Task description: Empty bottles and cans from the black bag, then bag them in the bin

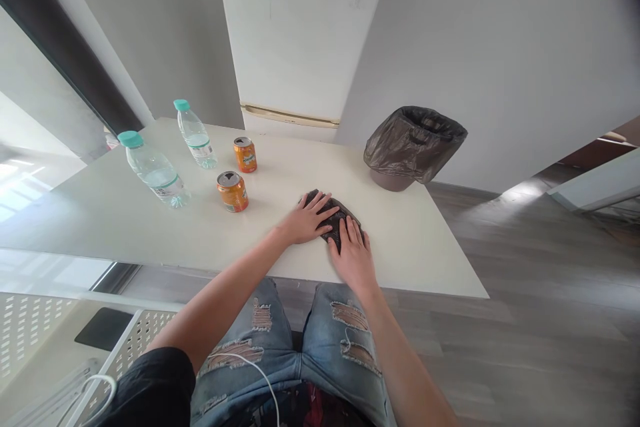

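A black, folded item (pixel 335 223), which looks like a plastic bag, lies flat on the white table (pixel 280 253) near its front edge. My left hand (pixel 307 219) rests on its left part with the fingers spread. My right hand (pixel 354 255) lies palm down on its right part, fingers stretched out. Both hands press on the item from above without gripping it, and they cover much of it.
Two clear bottles with teal caps (pixel 155 170) (pixel 195 137) and two orange cans (pixel 233 195) (pixel 246 157) stand on the left. A bin (pixel 393 180) lined with a dark bag (pixel 400 147) stands at the back right. A white fridge (pixel 300 33) is behind the table.
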`<state>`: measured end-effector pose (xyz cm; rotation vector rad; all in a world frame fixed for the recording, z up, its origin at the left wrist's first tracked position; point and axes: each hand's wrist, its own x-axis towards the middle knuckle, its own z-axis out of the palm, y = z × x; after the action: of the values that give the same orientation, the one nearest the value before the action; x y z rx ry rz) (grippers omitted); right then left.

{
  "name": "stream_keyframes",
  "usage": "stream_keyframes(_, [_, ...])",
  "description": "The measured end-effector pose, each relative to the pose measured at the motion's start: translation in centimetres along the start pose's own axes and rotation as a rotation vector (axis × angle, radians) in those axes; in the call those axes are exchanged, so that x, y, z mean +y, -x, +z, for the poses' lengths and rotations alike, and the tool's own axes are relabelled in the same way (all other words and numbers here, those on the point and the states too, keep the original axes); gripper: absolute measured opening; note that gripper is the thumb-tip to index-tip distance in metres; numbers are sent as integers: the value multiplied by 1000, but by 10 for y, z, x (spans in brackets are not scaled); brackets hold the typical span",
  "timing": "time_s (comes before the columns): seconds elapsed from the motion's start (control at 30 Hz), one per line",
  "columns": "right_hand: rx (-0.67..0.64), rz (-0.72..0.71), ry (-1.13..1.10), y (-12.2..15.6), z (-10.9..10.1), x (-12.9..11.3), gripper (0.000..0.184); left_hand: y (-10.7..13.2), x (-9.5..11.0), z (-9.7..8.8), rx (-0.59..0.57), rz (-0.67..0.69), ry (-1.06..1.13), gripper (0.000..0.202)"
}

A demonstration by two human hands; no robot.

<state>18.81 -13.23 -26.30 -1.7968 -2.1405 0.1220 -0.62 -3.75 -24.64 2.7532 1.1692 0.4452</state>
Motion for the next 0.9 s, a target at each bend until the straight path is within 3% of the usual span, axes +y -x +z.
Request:
stream_keyframes(0.07, [111, 10, -65, 1, -7, 2, 68, 5, 8, -13, 140, -64, 3, 54])
stream_keyframes(0.17, [273, 103, -203, -10, -22, 13, 54, 20, 28, -29, 430, -416, 126, 36])
stream_keyframes(0.23, [233, 203, -246, -28, -31, 25, 48, 31, 43, -30, 474, -668, 295, 24])
stream_keyframes(0.3, [91, 292, -255, -53, -38, 34, 44, 38, 59, -22, 410, -772, 436, 18])
stream_keyframes(0.43, [-182, 298, -425, -92, -41, 36, 19, 35, 82, -4, 366, -764, 492, 19])
stream_keyframes(0.5, [-224, 264, -507, -97, -43, 31, 21, 29, 88, -1, 374, -764, 496, 21])
stream_keyframes(0.63, [-139, 240, -731, -74, -55, 19, 30, 29, 89, -3, 459, -765, 605, 23])
stream_keyframes(0.73, [-67, 251, -1084, -47, -71, 12, 38, 39, 86, -6, 531, -675, 934, 32])
stream_keyframes(0.83, [-41, 222, -1223, -26, -87, 7, 40, 47, 86, -15, 496, -531, 1289, 52])
stream_keyframes(0.9, [-42, 176, -1231, -19, -95, 5, 52, 47, 87, -24, 463, -459, 1345, 53])
